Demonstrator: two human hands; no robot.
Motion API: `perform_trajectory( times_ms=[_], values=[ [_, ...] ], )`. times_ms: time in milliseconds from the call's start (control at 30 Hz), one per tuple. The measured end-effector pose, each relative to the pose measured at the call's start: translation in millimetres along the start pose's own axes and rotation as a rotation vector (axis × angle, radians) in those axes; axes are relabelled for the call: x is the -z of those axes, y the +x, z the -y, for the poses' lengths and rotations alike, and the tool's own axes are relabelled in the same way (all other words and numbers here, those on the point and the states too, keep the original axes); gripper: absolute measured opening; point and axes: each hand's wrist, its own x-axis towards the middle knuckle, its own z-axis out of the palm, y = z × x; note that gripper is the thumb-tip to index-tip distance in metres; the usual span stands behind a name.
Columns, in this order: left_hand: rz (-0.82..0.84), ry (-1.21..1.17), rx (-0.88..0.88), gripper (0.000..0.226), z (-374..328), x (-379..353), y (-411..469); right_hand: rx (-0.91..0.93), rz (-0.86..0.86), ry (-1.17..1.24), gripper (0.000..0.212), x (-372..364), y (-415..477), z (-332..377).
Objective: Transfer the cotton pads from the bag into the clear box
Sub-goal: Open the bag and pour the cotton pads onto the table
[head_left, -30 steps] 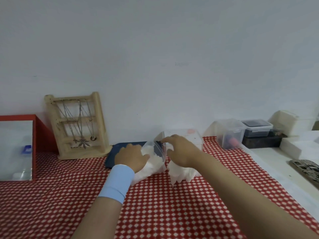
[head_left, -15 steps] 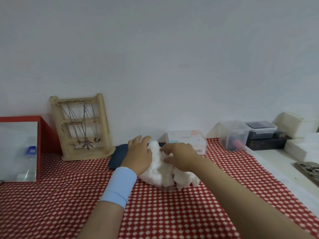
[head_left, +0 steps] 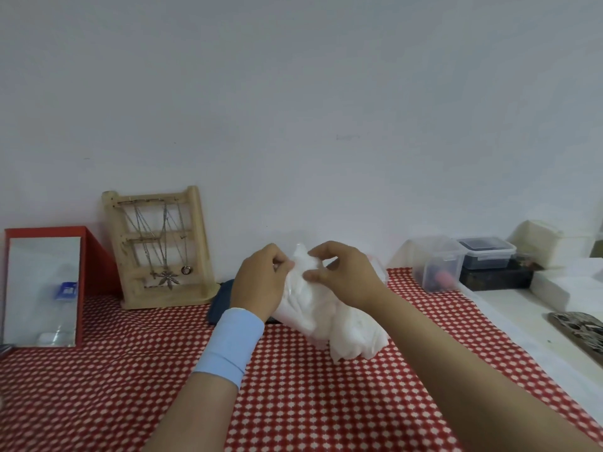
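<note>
Left hand (head_left: 261,282) and right hand (head_left: 349,278) both pinched the top of the bag (head_left: 306,305), fingers curled on the film, probably to open its mouth. Cotton pads (head_left: 355,340) were inside. The bag's base rested on the table (head_left: 293,402), which had a red checked cloth. Clear box not made out behind the hands. White wall behind, jewellery stand (head_left: 156,246) to the left.

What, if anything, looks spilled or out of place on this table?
A white heap lies on the checked cloth, below the bag that the left hand and the right hand pinch. It may be spilled cotton pads or just the bag's lower end; I cannot tell.
</note>
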Motion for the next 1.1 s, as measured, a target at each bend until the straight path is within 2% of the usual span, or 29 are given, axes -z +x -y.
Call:
perform_trajectory(
  times_ms=[100,200,300,400,467,600,667,800,900,967,1000,1033,1100],
  values=[
    [-0.009,-0.073,-0.011,0.008,-3,0,-2,0.054,-0.055,0.028,0.016,0,-3,2],
    [-0.001,0.044,-0.018,0.010,0,-3,-3,0.076,-0.026,-0.019,0.009,1,-6,-1],
    [0.077,0.237,0.075,0.033,14,-7,-6,0.030,0.079,-0.248,0.036,8,-14,-7],
    [0.101,0.397,0.092,0.051,27,-9,-11,-0.041,0.173,-0.454,0.030,14,-21,-18],
    [0.102,0.461,0.047,0.041,28,-12,-13,-0.089,0.272,-0.563,0.022,12,-23,-20],
    [0.252,0.411,0.090,0.043,31,-20,-12,-0.119,0.350,-0.676,0.024,-3,-22,-15],
    [0.195,0.320,0.099,0.034,38,-20,-8,-0.071,0.321,-0.697,0.025,-11,-19,-14],
    [0.089,0.177,0.099,0.023,46,-12,-6,0.013,0.182,-0.423,0.025,-22,-14,-6],
    [0.112,0.073,0.105,0.023,52,-12,-5,-0.017,0.304,-0.471,0.030,-30,-7,2],
    [0.185,0.072,0.089,0.025,58,-12,-3,-0.091,0.443,-0.517,0.049,-39,-6,3],
    [0.240,0.087,0.076,0.030,60,-12,-2,-0.109,0.493,-0.521,0.053,-42,-5,4],
    [0.307,0.082,0.078,0.039,63,-12,0,-0.104,0.517,-0.542,0.049,-46,-5,5],
    [0.478,0.072,0.089,0.078,71,-12,1,-0.089,0.503,-0.643,0.023,-50,-4,11]
  ],
)
